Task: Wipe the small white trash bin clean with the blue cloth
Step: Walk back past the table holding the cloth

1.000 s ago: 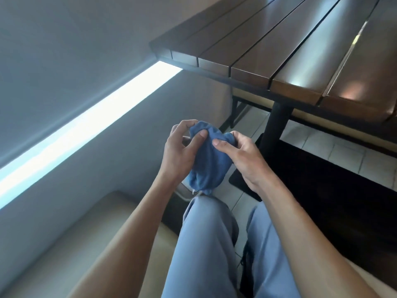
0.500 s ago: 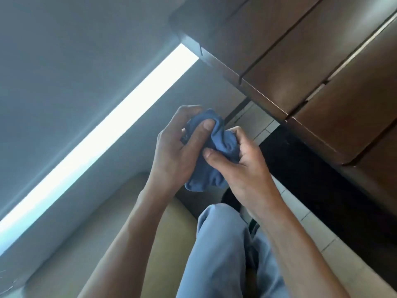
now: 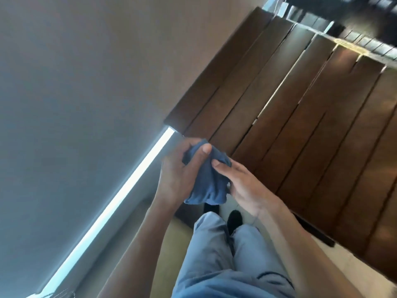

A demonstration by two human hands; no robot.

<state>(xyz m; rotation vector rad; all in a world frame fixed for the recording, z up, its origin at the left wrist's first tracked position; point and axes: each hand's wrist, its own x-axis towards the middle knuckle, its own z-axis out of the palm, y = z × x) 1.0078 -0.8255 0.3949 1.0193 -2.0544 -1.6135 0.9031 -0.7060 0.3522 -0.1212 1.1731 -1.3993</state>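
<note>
The blue cloth point(image 3: 206, 181) is bunched up between both hands, just in front of the near corner of the table. My left hand point(image 3: 178, 171) grips its left side with the thumb pressed on top. My right hand point(image 3: 240, 186) holds the right side, thumb on the cloth and fingers wrapped behind it. The small white trash bin is not in view.
A dark wooden slatted table point(image 3: 300, 130) fills the right half of the view. A grey wall with a bright light strip point(image 3: 120, 196) runs along the left. My legs in light blue trousers point(image 3: 225, 259) are below, above a tiled floor and a beige seat.
The camera has tilted and swung so the table now stretches across the right. Both hands keep hold of the cloth, now nearer the table's corner, and the right fingers have loosened a little.
</note>
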